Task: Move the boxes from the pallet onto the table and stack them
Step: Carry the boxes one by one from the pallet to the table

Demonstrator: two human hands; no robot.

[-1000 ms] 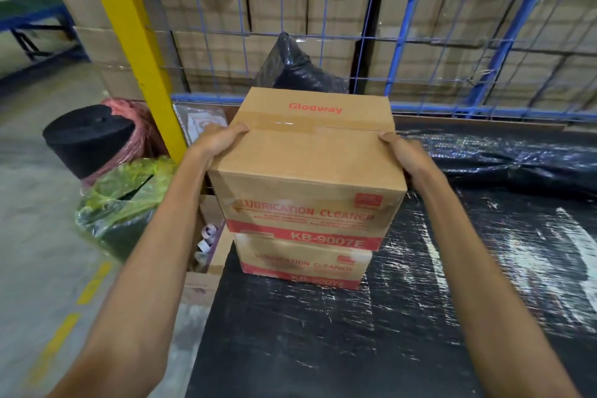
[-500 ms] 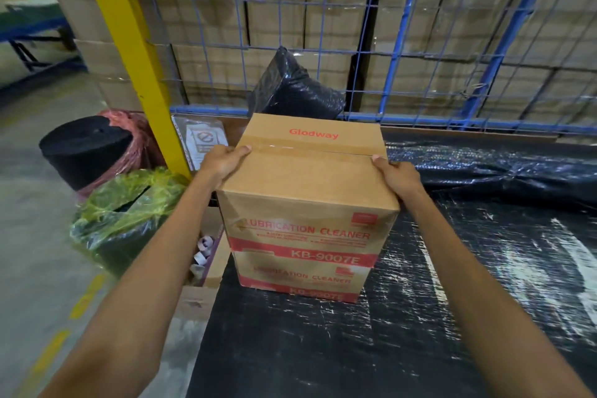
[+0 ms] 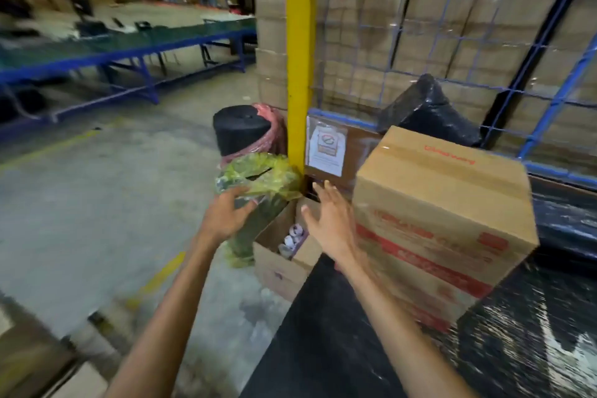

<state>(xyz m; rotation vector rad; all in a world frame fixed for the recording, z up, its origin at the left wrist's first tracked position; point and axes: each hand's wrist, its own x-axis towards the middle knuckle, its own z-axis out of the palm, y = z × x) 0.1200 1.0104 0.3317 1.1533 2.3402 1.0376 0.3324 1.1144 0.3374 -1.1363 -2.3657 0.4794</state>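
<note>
Two brown cardboard boxes with red print stand stacked on the black-wrapped table (image 3: 323, 349) at the right: the top box (image 3: 442, 191) rests on the lower box (image 3: 429, 297), of which only a strip shows. Both of my hands are off the boxes and empty. My right hand (image 3: 329, 220) hovers just left of the top box, fingers spread. My left hand (image 3: 226, 216) is further left, fingers apart, in front of a yellow-green plastic bundle. The view is blurred by motion.
A yellow post (image 3: 300, 58) and blue wire cage (image 3: 484, 90) back the table. Beside the post are a black roll (image 3: 242, 132), the yellow-green bundle (image 3: 258, 178) and an open carton of small cans (image 3: 287, 255). A long green bench (image 3: 122, 39) stands far left across the concrete floor.
Both hands have let go of the top box, which now rests on the lower one. My hands and my view have swung left, away from the stack.
</note>
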